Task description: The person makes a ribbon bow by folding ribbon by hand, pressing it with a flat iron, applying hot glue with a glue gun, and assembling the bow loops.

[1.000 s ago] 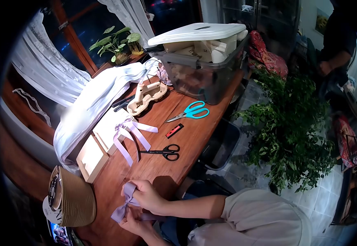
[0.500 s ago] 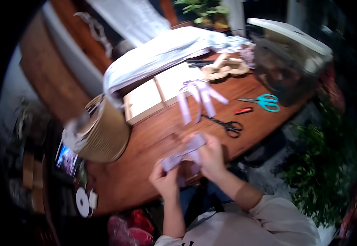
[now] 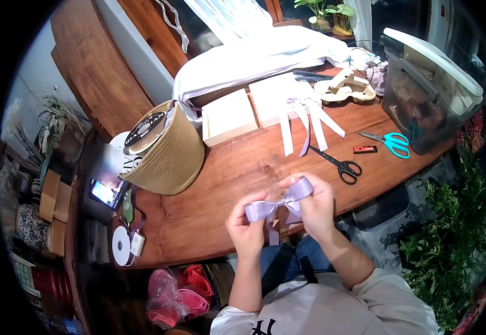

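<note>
Between both hands, over the table's front edge, is a lavender satin ribbon bow (image 3: 281, 203) with two loops, a small knot and tails hanging below. My left hand (image 3: 246, 223) pinches the left loop between thumb and fingers. The right loop is gripped by my right hand (image 3: 319, 207), its fingers partly behind the ribbon. Beyond the hands lie black-handled scissors (image 3: 345, 169), tilted across the wood. Farther back, more lavender ribbon strips (image 3: 316, 125) hang from a pale box (image 3: 276, 92) onto the table.
Teal scissors (image 3: 395, 145) and a red cutter (image 3: 364, 149) lie at the right, near a lidded plastic bin (image 3: 410, 106). A woven basket (image 3: 184, 153) holding ribbon spools stands left, beside a shallow wooden tray (image 3: 229, 118). A white spool (image 3: 121, 245) and a lit phone (image 3: 108, 192) sit at the left edge.
The camera view has shifted and sharpened. Both hands still hold the bow, now turned more toward me with its loops rounder and the knot plainly visible.
</note>
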Demonstrator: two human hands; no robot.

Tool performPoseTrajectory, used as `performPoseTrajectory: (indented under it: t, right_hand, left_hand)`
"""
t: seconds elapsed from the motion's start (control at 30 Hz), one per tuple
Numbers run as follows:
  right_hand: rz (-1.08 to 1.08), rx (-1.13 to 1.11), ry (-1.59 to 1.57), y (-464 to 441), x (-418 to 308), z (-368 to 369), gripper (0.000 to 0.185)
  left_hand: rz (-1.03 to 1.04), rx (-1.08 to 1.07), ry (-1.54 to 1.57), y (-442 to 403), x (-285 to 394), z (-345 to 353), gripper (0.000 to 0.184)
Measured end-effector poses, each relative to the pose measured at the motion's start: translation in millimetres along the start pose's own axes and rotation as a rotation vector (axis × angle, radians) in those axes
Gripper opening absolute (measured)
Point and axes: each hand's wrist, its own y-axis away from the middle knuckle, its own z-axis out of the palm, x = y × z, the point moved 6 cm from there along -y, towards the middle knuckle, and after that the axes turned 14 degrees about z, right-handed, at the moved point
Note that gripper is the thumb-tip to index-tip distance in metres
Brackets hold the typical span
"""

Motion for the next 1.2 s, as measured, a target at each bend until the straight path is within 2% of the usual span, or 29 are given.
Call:
performPoseTrajectory:
  t: [0.1, 0.23, 0.3, 0.4, 0.63, 0.7, 0.83, 0.93, 1.07, 1.17, 1.2]
  right_hand:
    - [-0.145, 0.043, 0.091, 4, -7, 6, 0.015]
    - [-0.236, 0.163, 0.152, 15, -16, 7, 0.018]
    - [-0.221, 0.131, 0.061, 17, -12, 5, 0.019]
    - [-0.221, 0.139, -0.051, 17, -5, 3, 0.020]
    - [-0.260, 0.166, -0.163, 24, -7, 6, 0.020]
    - [-0.235, 0.139, -0.146, 27, -10, 6, 0.021]
    - [-0.238, 0.063, -0.101, 31, -15, 5, 0.024]
    - [-0.262, 0.089, -0.053, 38, -17, -1, 0.022]
    - [-0.292, 0.016, -0.060, 55, -28, -3, 0.029]
    - [-0.306, 0.065, 0.008, 49, -36, 0, 0.028]
    - [-0.219, 0.089, -0.042, 42, -36, 5, 0.026]
  left_hand:
    - [0.158, -0.022, -0.195, -7, 19, 5, 0.011]
    - [0.197, 0.223, -0.051, -4, 22, -1, 0.019]
    - [0.236, 0.295, 0.002, -2, 22, 0, 0.024]
    - [0.186, 0.368, 0.178, 0, 21, 7, 0.023]
    - [0.227, 0.405, 0.212, 4, 29, 8, 0.023]
    - [0.248, 0.402, 0.106, 7, 33, 4, 0.023]
    - [0.264, 0.322, 0.115, 12, 36, -2, 0.026]
    - [0.229, 0.307, 0.117, 16, 44, 7, 0.027]
    - [0.187, 0.093, 0.330, 20, 63, 23, 0.025]
    - [0.183, 0.144, 0.353, 16, 62, 28, 0.025]
    - [0.159, 0.333, 0.267, 14, 53, 23, 0.023]
